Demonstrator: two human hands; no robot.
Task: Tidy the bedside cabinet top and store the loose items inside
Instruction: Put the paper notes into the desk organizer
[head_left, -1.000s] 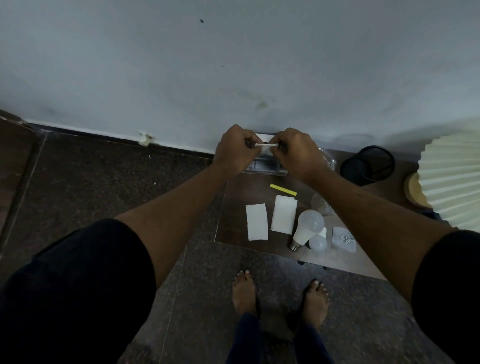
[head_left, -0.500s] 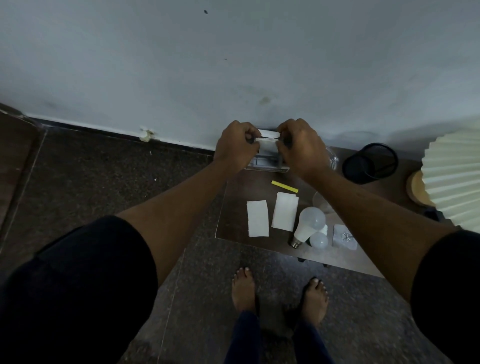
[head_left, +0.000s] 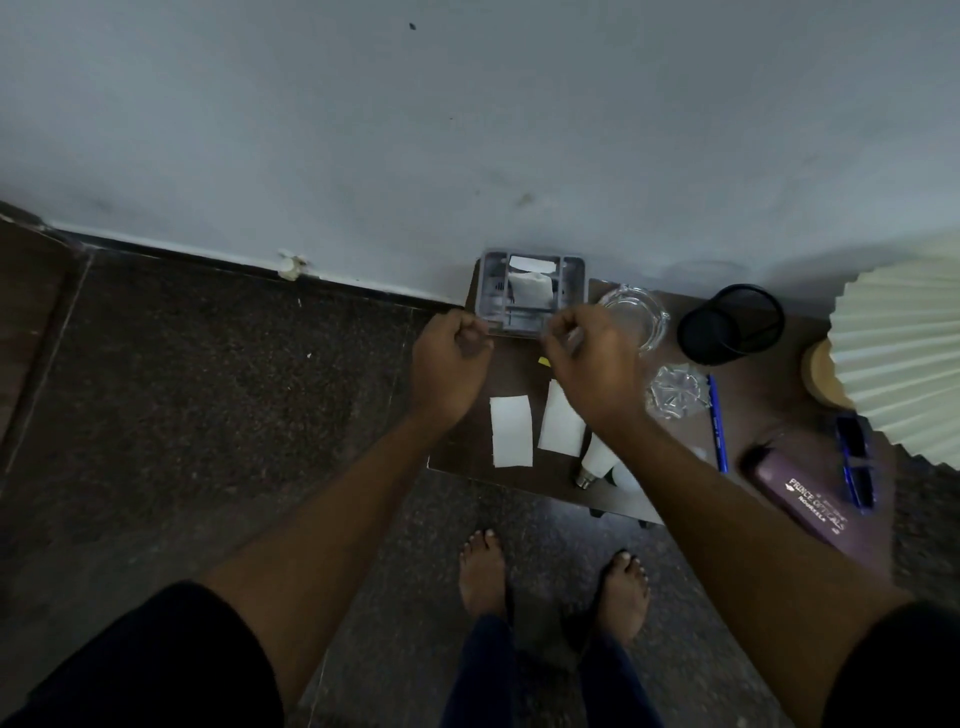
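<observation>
grey tray (head_left: 491, 283) just beyond both loosely curled hands, neither grip touching it

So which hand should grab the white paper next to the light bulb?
Probably the right hand. It hovers right above that white paper, close to the light bulb. The left hand sits over the cabinet's left edge, nearer the other white paper.

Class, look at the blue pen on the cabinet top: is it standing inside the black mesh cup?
No. The blue pen lies flat on the cabinet top, in front of the black mesh cup.
</observation>
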